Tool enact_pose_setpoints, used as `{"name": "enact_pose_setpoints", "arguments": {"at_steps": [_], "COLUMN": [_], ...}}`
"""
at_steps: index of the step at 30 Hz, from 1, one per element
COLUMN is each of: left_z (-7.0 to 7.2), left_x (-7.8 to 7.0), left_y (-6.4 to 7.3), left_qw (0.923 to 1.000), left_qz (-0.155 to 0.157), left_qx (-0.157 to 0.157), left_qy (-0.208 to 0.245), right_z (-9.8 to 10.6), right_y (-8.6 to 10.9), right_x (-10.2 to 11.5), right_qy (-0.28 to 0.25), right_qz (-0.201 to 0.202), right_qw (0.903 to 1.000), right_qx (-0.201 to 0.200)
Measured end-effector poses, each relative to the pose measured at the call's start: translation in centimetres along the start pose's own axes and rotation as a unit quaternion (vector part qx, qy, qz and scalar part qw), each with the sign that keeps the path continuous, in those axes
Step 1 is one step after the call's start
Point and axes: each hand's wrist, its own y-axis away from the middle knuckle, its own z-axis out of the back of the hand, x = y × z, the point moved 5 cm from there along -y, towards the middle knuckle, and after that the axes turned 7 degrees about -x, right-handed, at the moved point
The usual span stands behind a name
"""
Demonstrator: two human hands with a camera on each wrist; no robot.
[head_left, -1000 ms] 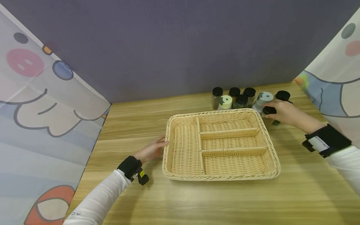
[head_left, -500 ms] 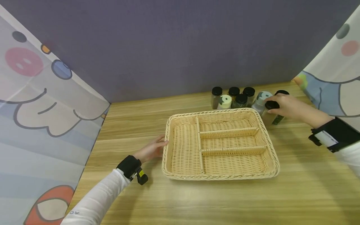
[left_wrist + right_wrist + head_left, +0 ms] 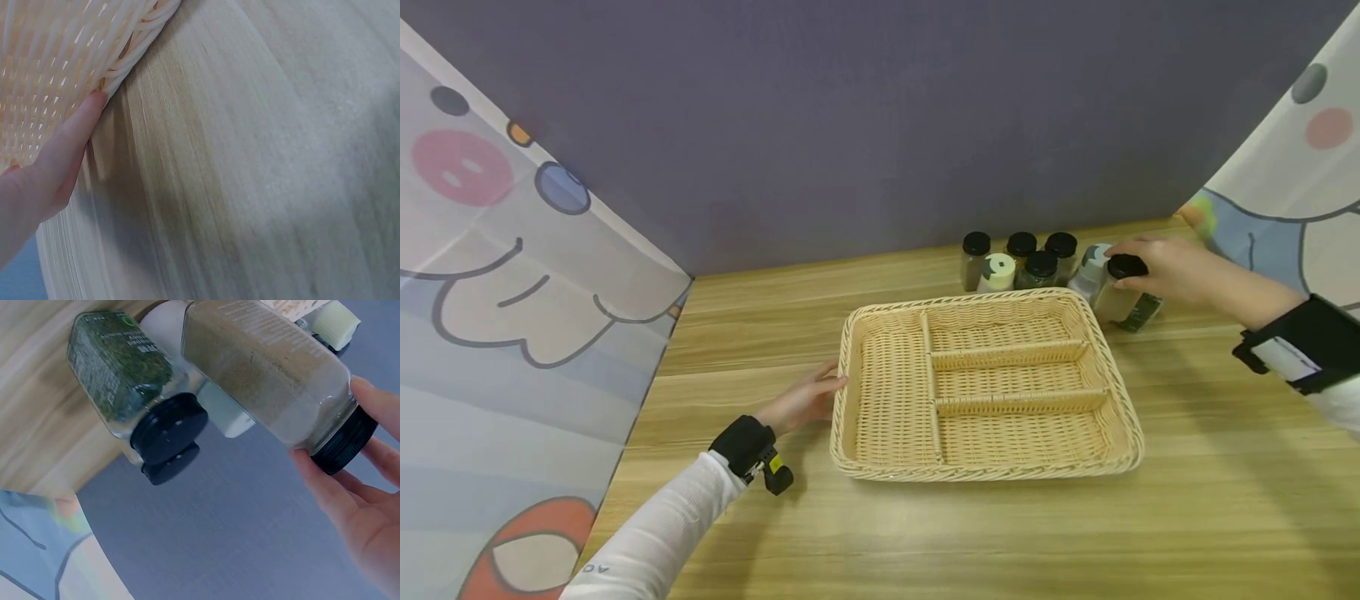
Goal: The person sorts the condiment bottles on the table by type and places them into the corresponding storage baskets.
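My right hand (image 3: 1180, 271) pinches a spice jar (image 3: 269, 369) of tan powder between thumb and fingers, right at its black lid (image 3: 345, 440). In the head view this jar (image 3: 1111, 298) stands out just behind the basket's back right corner. Close beside it is a jar of dried green herbs (image 3: 122, 369), also black-lidded and partly covered by the hand in the head view. At the wicker basket's (image 3: 934, 433) left side, my left hand (image 3: 801, 404) touches the rim with its fingers extended. In the left wrist view, one straight finger (image 3: 72, 134) lies against the woven edge.
Several black-lidded jars (image 3: 976, 262) stand behind the basket near the grey back wall (image 3: 850, 125), with a cream-capped bottle (image 3: 997, 271) and a grey-white-capped bottle (image 3: 1088, 273) among them. Dividers (image 3: 1011, 357) split the basket into compartments. Cartoon-print curtains (image 3: 497, 333) flank the wooden table (image 3: 925, 542).
My right hand has taken the tan powder jar upward, its lid rising in the head view, and shifted slightly right. The left hand and the basket have stayed in place.
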Motion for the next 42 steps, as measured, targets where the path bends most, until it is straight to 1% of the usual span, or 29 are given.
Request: {"name": "enact_pose_setpoints", "arguments": {"at_steps": [6,9,18,24,27,29,30,33,36,37,42], "left_z": [0.1,0.0,0.1,0.3,0.3,0.3,0.2,0.2,0.2,0.3,0.3], "left_x": [0.2,0.3,0.4,0.4,0.3,0.2,0.0,0.0,0.0,0.2,0.2], "left_y": [-0.2,-0.3,0.0,0.2,0.2,0.2,0.3,0.4,0.3,0.2,0.1], "left_qw": [1.0,1.0,1.0,1.0,1.0,1.0,1.0,1.0,0.9999,0.9999,0.9999], "left_qz": [0.0,0.003,-0.002,0.0,0.0,-0.001,-0.001,-0.004,-0.005,-0.007,-0.008], "left_qx": [0.0,0.0,0.007,0.007,0.006,0.005,0.007,0.008,0.01,0.011,0.015], "left_qy": [-0.002,0.003,-0.006,-0.004,0.001,0.004,0.004,0.003,-0.002,-0.002,-0.001], "right_z": [1.0,1.3,2.0,2.1,2.2,2.2,2.2,2.2,2.2,2.1,1.9], "right_y": [0.0,0.0,-0.7,-1.5,-2.0,-2.5,-2.7,-3.4,-4.0,-4.1,-5.0], "right_x": [0.5,0.6,1.4,2.2,2.8,3.2,3.4,4.2,5.0,5.3,6.3], "right_qy": [-0.002,-0.001,-0.003,-0.004,-0.002,-0.002,-0.006,-0.021,-0.037,-0.039,-0.044], "right_qz": [0.025,0.03,0.03,0.008,0.006,0.008,0.009,0.015,0.025,0.028,0.033], "right_qw": [0.9992,0.9988,0.9991,1.0,1.0,1.0,0.9999,0.9996,0.999,0.9988,0.9984], "right_qx": [-0.032,-0.038,-0.031,-0.004,0.003,0.004,0.004,0.005,0.005,0.006,0.013]}}
